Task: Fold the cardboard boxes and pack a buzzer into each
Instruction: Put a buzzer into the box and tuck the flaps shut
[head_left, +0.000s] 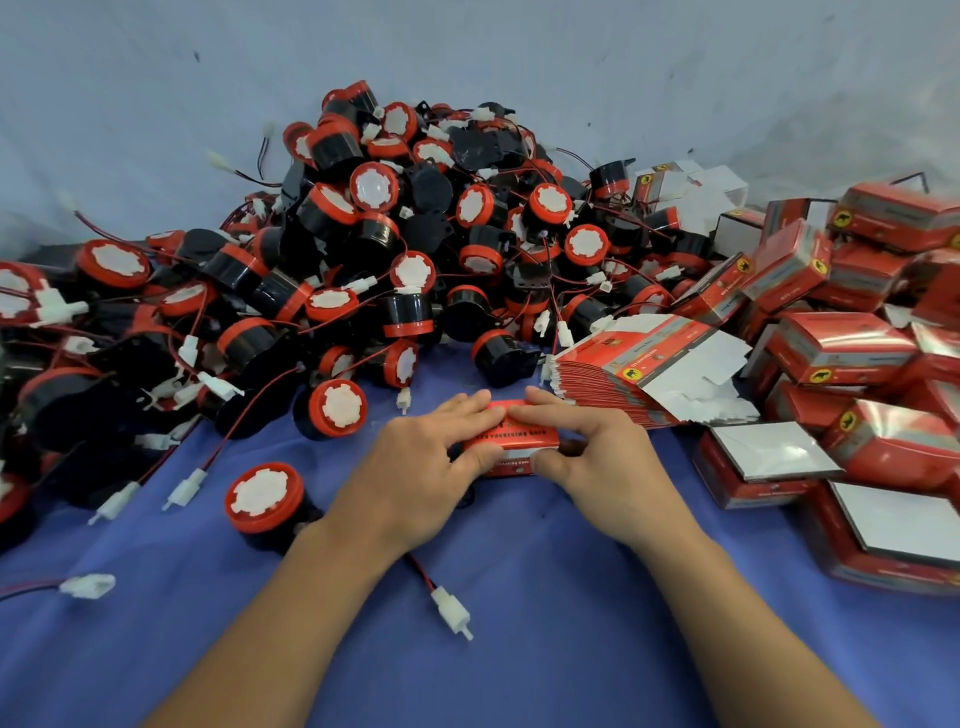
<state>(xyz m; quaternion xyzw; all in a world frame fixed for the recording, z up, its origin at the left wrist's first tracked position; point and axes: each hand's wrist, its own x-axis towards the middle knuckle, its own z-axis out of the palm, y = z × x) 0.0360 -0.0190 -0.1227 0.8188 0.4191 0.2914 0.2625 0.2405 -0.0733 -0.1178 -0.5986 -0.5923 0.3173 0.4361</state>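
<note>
Mid table (545, 613), left hand (423, 470) and right hand (605, 475) pinch the box (511, 442): fingers curled over its top, thumbs on its near face.

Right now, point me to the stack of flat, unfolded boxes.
Head view: the stack lies on the blue cloth right of centre, just beyond the right hand gripping the red box, between the buzzer pile and the folded boxes.
</note>
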